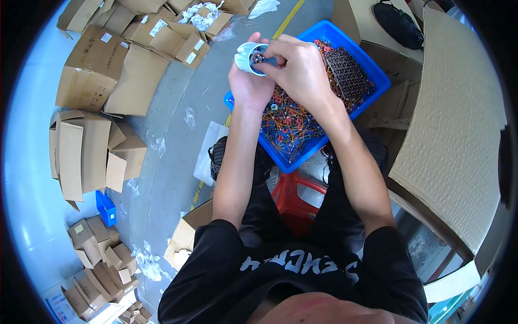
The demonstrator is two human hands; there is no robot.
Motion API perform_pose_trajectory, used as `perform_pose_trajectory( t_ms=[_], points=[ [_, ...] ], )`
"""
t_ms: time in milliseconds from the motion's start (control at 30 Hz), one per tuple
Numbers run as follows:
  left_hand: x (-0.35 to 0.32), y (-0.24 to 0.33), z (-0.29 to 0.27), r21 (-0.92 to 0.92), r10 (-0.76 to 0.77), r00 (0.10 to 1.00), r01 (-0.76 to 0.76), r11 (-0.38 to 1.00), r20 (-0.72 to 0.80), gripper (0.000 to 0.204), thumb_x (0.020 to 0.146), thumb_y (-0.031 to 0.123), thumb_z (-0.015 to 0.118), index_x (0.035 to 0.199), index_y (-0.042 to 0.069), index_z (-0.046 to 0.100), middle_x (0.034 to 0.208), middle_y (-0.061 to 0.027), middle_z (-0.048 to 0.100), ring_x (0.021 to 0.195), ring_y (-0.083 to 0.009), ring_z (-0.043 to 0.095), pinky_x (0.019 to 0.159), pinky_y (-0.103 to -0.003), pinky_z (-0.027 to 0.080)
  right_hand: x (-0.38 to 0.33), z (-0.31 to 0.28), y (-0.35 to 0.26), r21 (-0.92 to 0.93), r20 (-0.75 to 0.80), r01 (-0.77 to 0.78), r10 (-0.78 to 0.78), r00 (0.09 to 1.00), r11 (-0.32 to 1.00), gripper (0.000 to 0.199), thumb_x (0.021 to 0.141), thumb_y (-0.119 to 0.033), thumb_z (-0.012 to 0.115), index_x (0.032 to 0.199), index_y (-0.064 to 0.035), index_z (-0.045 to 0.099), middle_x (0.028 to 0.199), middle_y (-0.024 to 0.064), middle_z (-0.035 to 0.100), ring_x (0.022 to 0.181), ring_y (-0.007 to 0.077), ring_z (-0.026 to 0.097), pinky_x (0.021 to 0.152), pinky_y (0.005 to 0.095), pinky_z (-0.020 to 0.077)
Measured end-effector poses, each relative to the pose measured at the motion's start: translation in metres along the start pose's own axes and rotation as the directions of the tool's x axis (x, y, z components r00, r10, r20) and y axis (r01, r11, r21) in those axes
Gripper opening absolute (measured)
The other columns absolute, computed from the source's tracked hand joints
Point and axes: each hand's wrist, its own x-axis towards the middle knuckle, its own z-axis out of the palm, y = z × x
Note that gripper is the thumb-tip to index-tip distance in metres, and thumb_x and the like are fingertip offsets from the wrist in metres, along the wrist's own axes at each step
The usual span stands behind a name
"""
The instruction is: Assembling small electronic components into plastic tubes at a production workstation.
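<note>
Right fingers at cup rim, floor space leftward

Grey floor: room to pass at left, up to cardboard boxes.
Forearms: open gap between them, over the near rim of the blue tray.
Cardboard flap: bars the way right of the tray.
White cup: mouth crowded by right hand.
</note>
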Motion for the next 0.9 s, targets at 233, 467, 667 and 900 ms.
perform_pose_trajectory(
  t_ms=[233, 467, 667, 900],
  points=[
    [-0.001, 0.003, -0.013, -0.048, -0.056, 0.998, 0.055, 0.997, -0.023, 0.035, 0.096, 0.024, 0.033, 0.116, 0.003, 0.053, 0.106, -0.0132, 0.061, 0.099, -0.025, 0.058, 0.091, -0.04, 0.045, 0.0, 0.008, 0.005, -0.008, 0.026, 0.034, -0.034, 0.999, 0.999, 0.018, 0.063, -0.007, 0.078, 0.073, 0.0016, 0.066, 0.062, 0.0101, 0.054, 0.053, 0.0211, 0.055, 0.05, 0.0322, 0.0437],
    [-0.001, 0.005, -0.013, -0.012, -0.095, 0.991, 0.095, 0.995, -0.096, 0.036, 0.096, 0.022, 0.031, 0.114, 0.002, 0.055, 0.101, -0.0133, 0.062, 0.096, -0.0254, 0.059, 0.089, -0.039, 0.045, -0.004, 0.012, 0.009, 0.026, 0.077, -0.118, 0.116, 0.99, 0.993, 0.018, 0.064, -0.006, 0.078, 0.078, 0.0014, 0.068, 0.065, 0.0117, 0.059, 0.054, 0.0236, 0.058, 0.053, 0.0322, 0.0466],
    [0.002, 0.012, -0.021, -0.109, -0.154, 0.988, 0.152, 0.982, -0.002, 0.039, 0.097, 0.02, 0.028, 0.112, -0.002, 0.056, 0.105, -0.0172, 0.06, 0.101, -0.0279, 0.057, 0.09, -0.041, 0.047, -0.006, 0.011, 0.003, -0.033, 0.068, -0.071, 0.073, 0.995, 0.997, 0.02, 0.064, -0.009, 0.079, 0.079, 0.0015, 0.069, 0.067, 0.0114, 0.06, 0.058, 0.023, 0.061, 0.055, 0.0317, 0.0482],
    [0.001, 0.018, -0.011, 0.028, -0.14, 0.979, 0.146, 0.989, -0.149, 0.04, 0.096, 0.022, 0.027, 0.11, -0.004, 0.055, 0.099, -0.0167, 0.062, 0.093, -0.028, 0.06, 0.083, -0.041, 0.051, 0.001, -0.008, 0.007, 0.054, 0.097, -0.019, 0.014, 0.995, 0.998, 0.034, 0.065, -0.014, 0.08, 0.095, -0.002, 0.069, 0.085, 0.0112, 0.064, 0.075, 0.0265, 0.065, 0.068, 0.0347, 0.0527]
  ],
)
